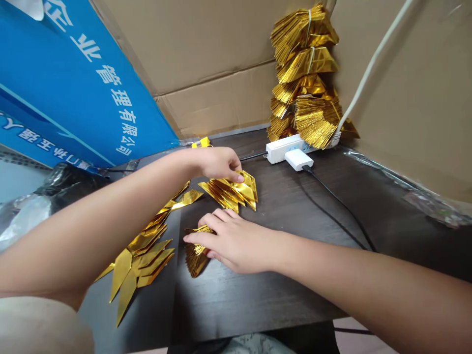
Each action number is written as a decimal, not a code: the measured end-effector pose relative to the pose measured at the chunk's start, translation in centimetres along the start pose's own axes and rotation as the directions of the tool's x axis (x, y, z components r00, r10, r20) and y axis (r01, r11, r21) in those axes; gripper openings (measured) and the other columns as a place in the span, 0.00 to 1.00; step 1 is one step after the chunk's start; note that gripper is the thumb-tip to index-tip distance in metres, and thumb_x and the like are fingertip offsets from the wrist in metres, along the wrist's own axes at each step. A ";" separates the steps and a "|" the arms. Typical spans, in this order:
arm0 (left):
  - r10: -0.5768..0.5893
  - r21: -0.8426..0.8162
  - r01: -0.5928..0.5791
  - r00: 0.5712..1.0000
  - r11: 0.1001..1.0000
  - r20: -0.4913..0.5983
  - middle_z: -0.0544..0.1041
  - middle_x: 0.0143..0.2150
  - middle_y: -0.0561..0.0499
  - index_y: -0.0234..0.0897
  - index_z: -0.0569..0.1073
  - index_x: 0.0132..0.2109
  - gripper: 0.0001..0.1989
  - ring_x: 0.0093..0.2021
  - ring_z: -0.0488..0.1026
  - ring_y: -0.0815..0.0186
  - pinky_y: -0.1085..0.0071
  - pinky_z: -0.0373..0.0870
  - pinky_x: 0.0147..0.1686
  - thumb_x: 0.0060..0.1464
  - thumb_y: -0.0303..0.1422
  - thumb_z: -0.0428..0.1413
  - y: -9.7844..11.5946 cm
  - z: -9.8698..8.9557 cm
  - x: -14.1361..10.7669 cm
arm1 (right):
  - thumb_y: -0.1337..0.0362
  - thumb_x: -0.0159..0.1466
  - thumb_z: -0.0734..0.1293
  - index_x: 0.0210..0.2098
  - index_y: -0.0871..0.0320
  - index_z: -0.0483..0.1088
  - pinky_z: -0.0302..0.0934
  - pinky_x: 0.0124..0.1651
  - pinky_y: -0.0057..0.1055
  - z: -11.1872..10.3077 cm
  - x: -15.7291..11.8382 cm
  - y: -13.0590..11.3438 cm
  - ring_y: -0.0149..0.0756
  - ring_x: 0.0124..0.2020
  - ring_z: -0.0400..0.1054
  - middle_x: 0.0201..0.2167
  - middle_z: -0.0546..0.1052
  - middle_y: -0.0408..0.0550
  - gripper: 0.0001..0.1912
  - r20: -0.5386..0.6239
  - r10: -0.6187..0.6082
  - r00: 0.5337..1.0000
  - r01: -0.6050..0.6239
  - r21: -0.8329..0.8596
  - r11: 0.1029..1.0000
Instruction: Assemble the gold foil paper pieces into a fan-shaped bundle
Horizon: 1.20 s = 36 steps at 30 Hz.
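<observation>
My left hand [221,164] reaches across to a small pile of folded gold foil papers [249,191], its thumb and fingers pinched at the upper edge of the pile. Nearer to me, my right hand [236,241] is closed over a pleated bundle of gold foil paper [195,260] on the table; the palm hides part of it. Left of both hands, partly under my left forearm, lie several loose folded gold foil pieces [147,255] with pointed ends, spread in an overlapping row.
Tied gold foil bundles [308,64] are stacked against the cardboard wall [217,98]. Before them sits a white power strip [280,147] with a white charger [298,160] and black cable [342,201]. A yellow object [201,142] and plastic bag [25,221] are leftward on the dark table [280,300].
</observation>
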State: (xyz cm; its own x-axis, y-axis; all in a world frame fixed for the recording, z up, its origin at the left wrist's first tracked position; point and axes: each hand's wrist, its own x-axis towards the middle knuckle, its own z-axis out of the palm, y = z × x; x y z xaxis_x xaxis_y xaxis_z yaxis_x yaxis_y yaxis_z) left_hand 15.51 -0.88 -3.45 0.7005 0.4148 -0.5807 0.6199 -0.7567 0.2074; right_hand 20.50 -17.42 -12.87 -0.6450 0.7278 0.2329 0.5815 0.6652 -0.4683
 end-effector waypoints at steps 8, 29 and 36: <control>-0.048 0.170 0.070 0.991 0.983 -0.126 0.79 0.37 0.48 0.38 0.77 0.42 0.10 0.35 0.72 0.63 0.71 0.59 0.33 0.57 0.39 0.59 1.5 3.2 0.5 | 0.64 0.73 0.61 0.69 0.55 0.61 0.60 0.57 0.51 -0.4 0.0 -0.2 0.50 0.52 0.59 0.56 0.68 0.57 0.25 0.028 0.018 0.999 -0.017 -0.006 1.000; 0.005 -0.060 -0.011 0.995 0.998 -0.103 0.81 0.43 0.48 0.35 0.78 0.45 0.16 0.39 0.75 0.66 0.74 0.65 0.38 0.61 0.41 0.51 -0.8 -0.8 -2.8 | 0.66 0.72 0.62 0.67 0.58 0.63 0.60 0.57 0.51 -0.2 0.0 0.0 0.49 0.51 0.60 0.55 0.69 0.59 0.24 0.004 -0.004 1.000 0.004 0.012 1.000; 0.009 0.131 0.007 0.993 0.991 -0.119 0.76 0.50 0.44 0.34 0.78 0.47 0.16 0.44 0.73 0.63 0.71 0.67 0.45 0.60 0.39 0.52 -0.2 3.0 0.0 | 0.66 0.71 0.63 0.67 0.57 0.63 0.60 0.57 0.50 -0.1 0.1 -0.1 0.49 0.52 0.60 0.55 0.69 0.59 0.25 -0.001 0.000 1.000 0.000 0.020 1.000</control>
State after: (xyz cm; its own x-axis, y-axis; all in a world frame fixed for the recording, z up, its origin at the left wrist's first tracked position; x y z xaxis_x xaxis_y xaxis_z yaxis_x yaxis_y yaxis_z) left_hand 14.32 -2.27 -5.84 0.7431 0.4649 -0.4813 0.5728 -0.8138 0.0984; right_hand 20.48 -17.40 -12.73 -0.6443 0.7282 0.2338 0.5718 0.6617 -0.4850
